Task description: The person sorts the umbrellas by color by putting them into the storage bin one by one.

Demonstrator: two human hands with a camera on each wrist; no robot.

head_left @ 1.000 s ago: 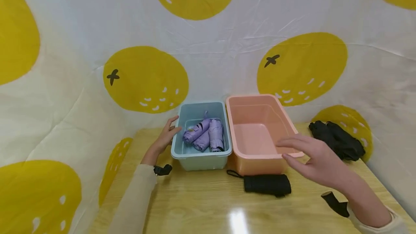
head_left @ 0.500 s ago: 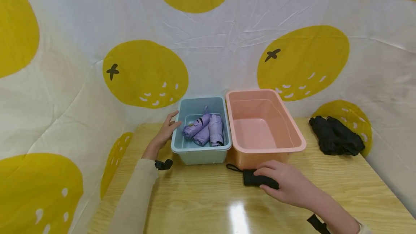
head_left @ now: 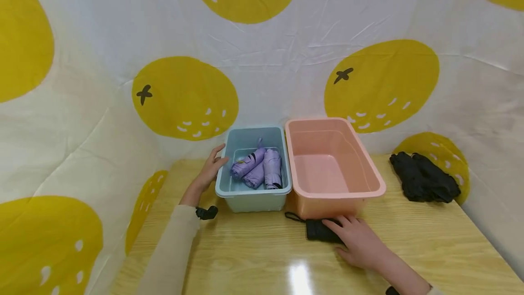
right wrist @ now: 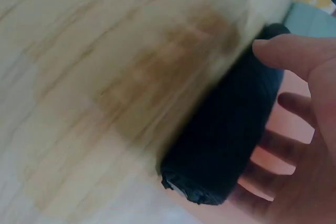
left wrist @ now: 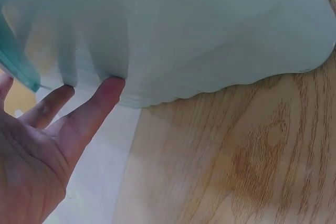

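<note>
Umbrella (head_left: 319,230) lies on the table (head_left: 245,258), pinched by our right hand (head_left: 361,244); beyond this grip stands a pink bin (head_left: 331,196). Leftward, our left hand (head_left: 209,171), fingers spread, touches a blue bin (head_left: 254,204).

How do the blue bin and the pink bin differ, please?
The pink bin looks larger than the blue bin. The blue bin holds purple rolls, while the pink bin shows nothing inside. The left hand touches the blue bin, not the pink bin. Both are open-topped and stand upright on the table.
</note>
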